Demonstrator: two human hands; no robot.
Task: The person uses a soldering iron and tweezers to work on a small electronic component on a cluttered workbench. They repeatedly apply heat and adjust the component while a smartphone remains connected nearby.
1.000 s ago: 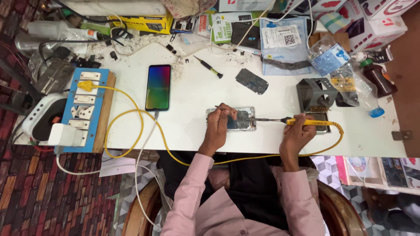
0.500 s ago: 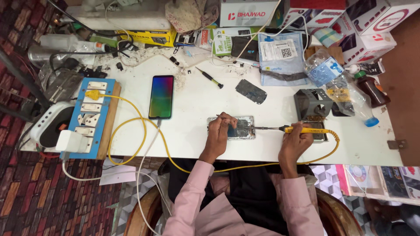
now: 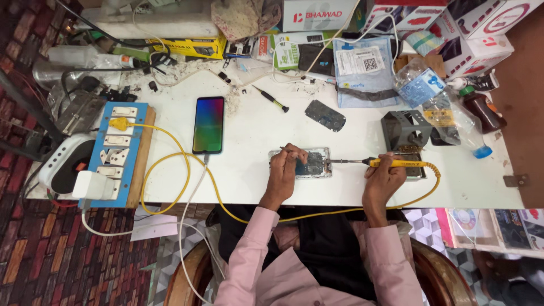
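The left hand [image 3: 282, 170] pinches a thin tool over the opened phone [image 3: 309, 163] lying on the white worktop [image 3: 249, 170]. The right hand [image 3: 384, 178] is closed around the yellow soldering iron [image 3: 396, 163], tip touching the phone.

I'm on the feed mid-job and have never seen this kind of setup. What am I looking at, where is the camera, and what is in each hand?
There is no machine: a head-worn camera looks down at one person's bare hands over a white table. The left hand holds a thin tool against an opened phone. The right hand grips a yellow-handled soldering iron, tip at the phone's edge; its yellow cable loops to a blue socket board. A lit smartphone, a screwdriver and a metal stand lie nearby.
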